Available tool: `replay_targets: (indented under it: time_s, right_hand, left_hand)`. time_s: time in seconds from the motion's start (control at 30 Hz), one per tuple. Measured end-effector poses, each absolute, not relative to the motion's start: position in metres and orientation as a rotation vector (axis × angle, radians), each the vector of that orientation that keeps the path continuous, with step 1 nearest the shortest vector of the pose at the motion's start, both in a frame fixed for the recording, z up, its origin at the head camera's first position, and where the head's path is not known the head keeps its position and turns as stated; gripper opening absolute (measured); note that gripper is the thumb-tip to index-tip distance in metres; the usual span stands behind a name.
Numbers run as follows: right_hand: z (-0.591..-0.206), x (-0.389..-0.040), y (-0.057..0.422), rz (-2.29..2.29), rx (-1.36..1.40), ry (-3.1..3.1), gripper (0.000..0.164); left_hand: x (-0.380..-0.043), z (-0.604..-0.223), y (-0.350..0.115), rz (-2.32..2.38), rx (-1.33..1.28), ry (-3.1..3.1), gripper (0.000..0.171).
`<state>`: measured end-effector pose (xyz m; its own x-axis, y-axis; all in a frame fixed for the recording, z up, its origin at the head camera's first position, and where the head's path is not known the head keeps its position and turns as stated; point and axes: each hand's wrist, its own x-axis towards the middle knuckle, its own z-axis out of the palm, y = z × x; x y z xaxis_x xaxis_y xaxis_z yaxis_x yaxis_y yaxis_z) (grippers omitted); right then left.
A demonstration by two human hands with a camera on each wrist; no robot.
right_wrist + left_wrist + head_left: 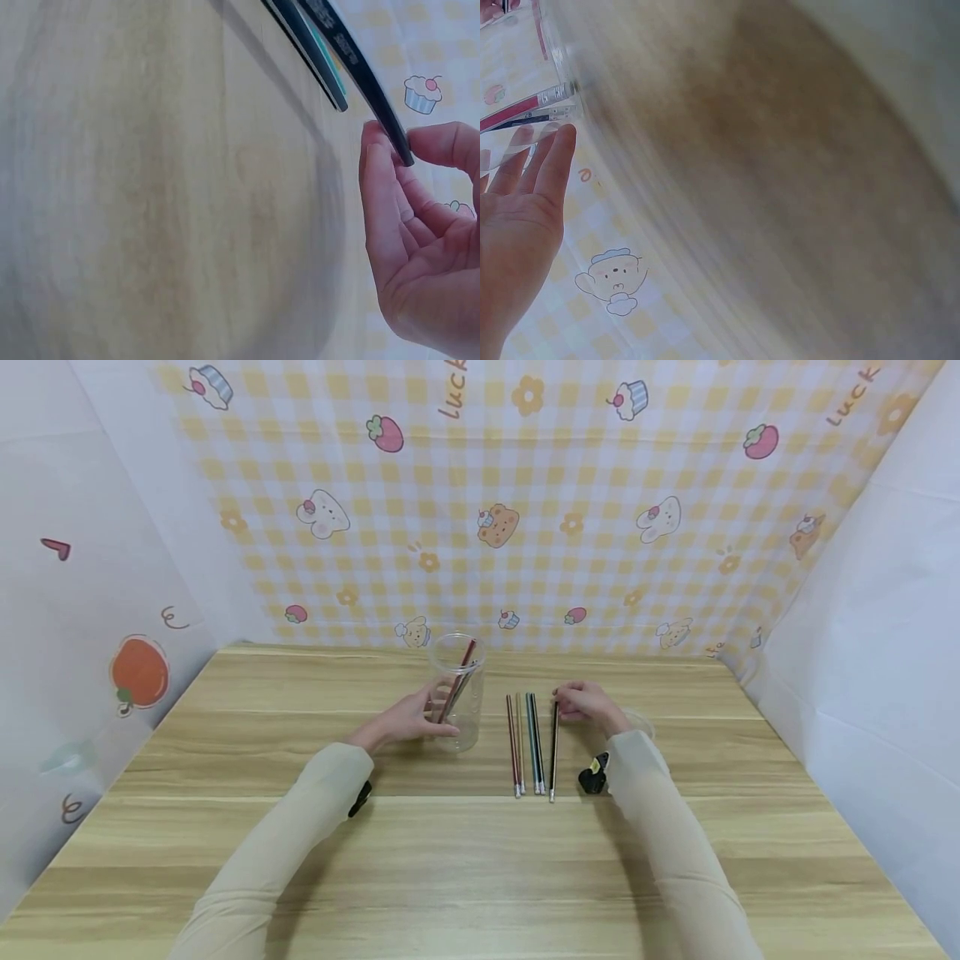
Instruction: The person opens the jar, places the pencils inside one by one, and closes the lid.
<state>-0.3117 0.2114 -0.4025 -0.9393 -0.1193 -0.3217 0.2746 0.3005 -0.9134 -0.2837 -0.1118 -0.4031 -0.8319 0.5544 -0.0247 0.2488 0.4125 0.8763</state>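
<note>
My left hand [408, 718] holds a clear plastic cup [467, 733] that stands upright, the thumb in front and the fingers behind its wall. Inside the cup lean a red pencil [458, 678] and at least one darker pencil; the left wrist view shows their metal-capped ends near my fingers. Between thumb and fingertips, my right hand [588, 703] pinches the far end of a black pencil [554, 747], whose capped end points toward me. In the right wrist view that pencil [364, 75] slants down into the pinch. Left of it lie several pencils: red [513, 743], yellow [521, 743], teal [532, 743] and black [537, 743].
A clear round rim [643, 723] shows partly behind my right wrist. Black wrist-camera parts [592, 777] sit by my sleeves. The wooden table [480, 868] ends at a yellow checked backdrop [480, 568], with white cloth walls [885, 610] on both sides.
</note>
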Motion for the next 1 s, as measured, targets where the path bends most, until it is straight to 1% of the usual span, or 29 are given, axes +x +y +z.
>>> replay_targets:
  time_s: [0.27,0.47,0.67,0.73,0.9,1.0]
  right_hand:
    - [-0.397,-0.305,0.213,-1.776,0.113,2.173,0.038]
    - [-0.392,-0.303,0.216,-1.809,0.034,2.185,0.037]
    - [-0.384,-0.301,0.217,-1.879,-0.022,2.17,0.036]
    - [-0.381,-0.301,0.218,-1.905,-0.035,2.163,0.032]
    - [-0.371,-0.297,0.218,-1.978,-0.054,2.132,0.023]
    - [-0.364,-0.294,0.215,-2.042,-0.05,2.093,0.024]
  left_hand:
    - [-0.283,-0.402,-0.112,1.387,0.701,2.359,0.078]
    - [-0.285,-0.404,-0.112,1.385,0.702,2.35,0.079]
    - [-0.269,-0.379,-0.109,1.368,0.694,2.326,0.076]
    - [-0.267,-0.375,-0.109,1.357,0.697,2.331,0.075]
    - [-0.275,-0.387,-0.111,1.364,0.699,2.337,0.076]
    - [-0.282,-0.398,-0.112,1.369,0.692,2.346,0.076]
